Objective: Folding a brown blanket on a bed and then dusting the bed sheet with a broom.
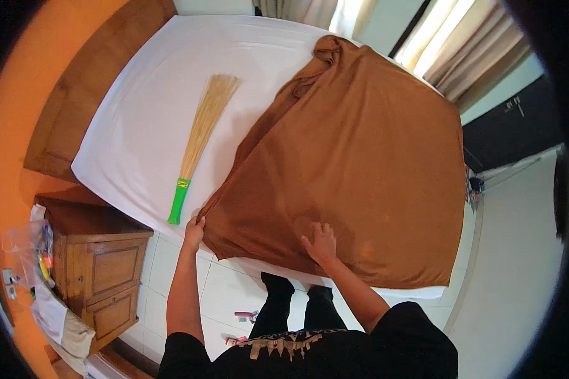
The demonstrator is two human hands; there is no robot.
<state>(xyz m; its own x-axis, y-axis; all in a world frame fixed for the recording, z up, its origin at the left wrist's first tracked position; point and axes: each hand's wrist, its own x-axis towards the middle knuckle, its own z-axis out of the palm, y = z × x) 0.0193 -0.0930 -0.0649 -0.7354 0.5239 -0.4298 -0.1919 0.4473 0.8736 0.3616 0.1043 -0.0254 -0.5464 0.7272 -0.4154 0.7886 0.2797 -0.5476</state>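
A brown blanket [360, 161] lies over the right part of a bed with a white fitted sheet [137, 104]. Its left edge is folded and bunched, running slantwise from the near side to the far side. My left hand [194, 232] grips the blanket's near left corner at the mattress edge. On top of the blanket, near the front edge, my right hand [321, 242] rests with fingers spread and holds nothing. A lidi stick broom [201, 132] with a green handle lies on the white sheet, left of the blanket.
At the left stands a wooden bedside cabinet [109, 270], with a clear plastic bag [26, 256] beside it. A wooden headboard [90, 80] borders the bed. Small items [244, 315] lie on the tiled floor [218, 289] by my feet. Curtains [474, 47] hang beyond the bed.
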